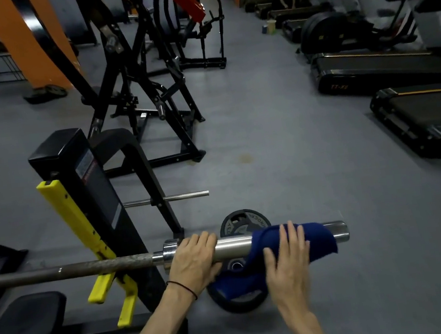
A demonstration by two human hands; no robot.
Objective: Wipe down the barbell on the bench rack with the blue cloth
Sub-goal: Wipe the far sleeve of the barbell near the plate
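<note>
On the chrome sleeve end of the long steel barbell (232, 246), a dark blue cloth (274, 246) lies draped, the right hand (289, 261) pressing it flat-fingered. Just beside, the left hand (195, 260) curls over the sleeve. Beyond the right hand, the sleeve's bare tip overhangs open grey floor (296, 156).

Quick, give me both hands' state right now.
Left hand: fingers curled over the barbell sleeve, gripping it.
Right hand: open, straight fingers pressing the blue cloth onto the sleeve.
</note>
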